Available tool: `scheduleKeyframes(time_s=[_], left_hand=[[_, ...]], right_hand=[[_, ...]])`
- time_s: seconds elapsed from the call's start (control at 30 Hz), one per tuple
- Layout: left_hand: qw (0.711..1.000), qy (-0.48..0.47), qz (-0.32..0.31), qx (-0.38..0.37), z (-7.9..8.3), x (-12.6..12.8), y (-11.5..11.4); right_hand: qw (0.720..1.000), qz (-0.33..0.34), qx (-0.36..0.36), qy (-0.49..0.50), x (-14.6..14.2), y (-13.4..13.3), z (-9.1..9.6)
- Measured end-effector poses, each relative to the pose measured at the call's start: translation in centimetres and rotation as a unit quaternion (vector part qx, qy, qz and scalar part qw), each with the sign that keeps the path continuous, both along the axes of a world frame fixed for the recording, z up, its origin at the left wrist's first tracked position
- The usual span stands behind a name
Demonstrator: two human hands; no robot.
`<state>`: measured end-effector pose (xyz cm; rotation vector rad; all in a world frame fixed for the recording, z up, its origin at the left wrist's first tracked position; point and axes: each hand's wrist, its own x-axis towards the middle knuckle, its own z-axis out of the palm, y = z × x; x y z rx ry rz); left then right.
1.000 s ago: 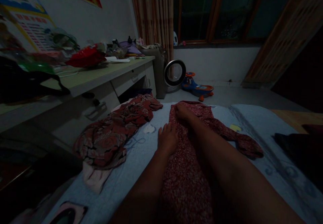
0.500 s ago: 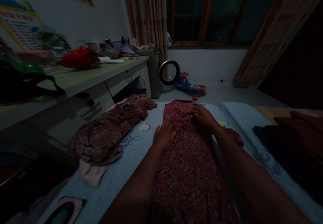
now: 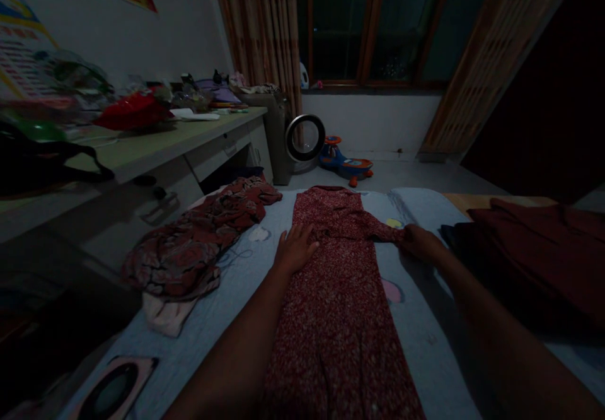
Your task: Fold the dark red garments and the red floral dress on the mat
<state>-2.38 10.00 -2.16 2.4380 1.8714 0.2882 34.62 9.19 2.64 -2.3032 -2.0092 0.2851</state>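
A dark red speckled garment lies spread lengthwise on the pale blue bedsheet. My left hand rests flat on the garment's left edge, fingers spread. My right hand is off the garment's right side, fingers closed on the end of its sleeve, which stretches out sideways. A crumpled red patterned garment lies to the left of my left hand, apart from it.
A desk with clutter and a red bag runs along the left. A ring-shaped fan and a toy ride-on car stand on the floor beyond the bed. Dark maroon cloth lies at right.
My right hand moved from the garment's upper middle out to the right, drawing the sleeve sideways. My left hand stayed on the left edge. The view shifted rightward.
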Motion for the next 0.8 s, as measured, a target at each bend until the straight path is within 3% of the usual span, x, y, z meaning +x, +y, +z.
scheduleKeyframes(time_s=[0.2, 0.3, 0.4, 0.53, 0.67, 0.8], left_hand=[[1.000, 0.006, 0.002, -0.009, -0.1, 0.0, 0.1], [1.000, 0.000, -0.002, -0.009, -0.2, 0.0, 0.1], [1.000, -0.011, -0.007, -0.016, 0.0, 0.0, 0.0], [0.998, -0.066, 0.001, -0.011, 1.1, -0.1, 1.0], [0.992, -0.111, 0.002, 0.052, 2.7, 0.4, 4.3], [0.984, -0.146, -0.091, 0.041, 3.7, 1.7, 8.4]], right_hand=[[0.988, -0.045, 0.134, -0.055, 1.5, 1.3, 3.8], [0.979, -0.058, 0.141, -0.138, 2.4, 1.4, 5.2], [0.973, -0.049, 0.117, -0.195, 2.6, 1.8, 5.5], [0.988, -0.052, 0.004, -0.148, 2.2, 3.1, 4.7], [0.988, -0.030, -0.088, -0.127, 2.1, 3.8, 3.9], [0.986, -0.025, -0.084, -0.142, 2.2, 3.6, 3.8]])
